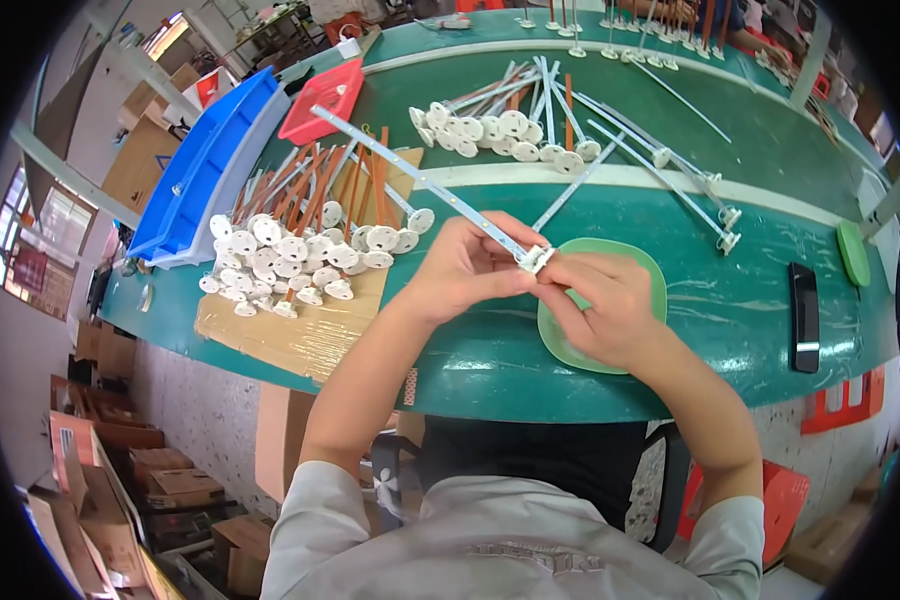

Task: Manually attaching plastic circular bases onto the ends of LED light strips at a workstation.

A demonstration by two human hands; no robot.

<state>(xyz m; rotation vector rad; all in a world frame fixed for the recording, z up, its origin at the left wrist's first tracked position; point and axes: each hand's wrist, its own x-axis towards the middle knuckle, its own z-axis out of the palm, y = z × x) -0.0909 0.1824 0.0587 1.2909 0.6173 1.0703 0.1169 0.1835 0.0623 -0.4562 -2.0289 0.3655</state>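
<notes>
My left hand (460,268) is closed around the lower end of a narrow light strip (410,175) dotted with small square elements. The strip slants up and away to the left. At its near end is a small white plastic end piece (537,260), seen edge-on between my two hands. The fingers of my right hand (610,305) are bent and pinch at this end piece from the right. Whatever else the fingertips hold is too small to make out. Beneath my right hand lies a light green dish (652,268), its contents mostly hidden.
On cardboard (260,335) at left lies a heap of strips with round white ends (290,248). Another pile (500,128) lies farther back, with several loose strips (660,180) to its right. A blue bin (205,165), red basket (330,100) and black phone (804,318) also occupy the green table.
</notes>
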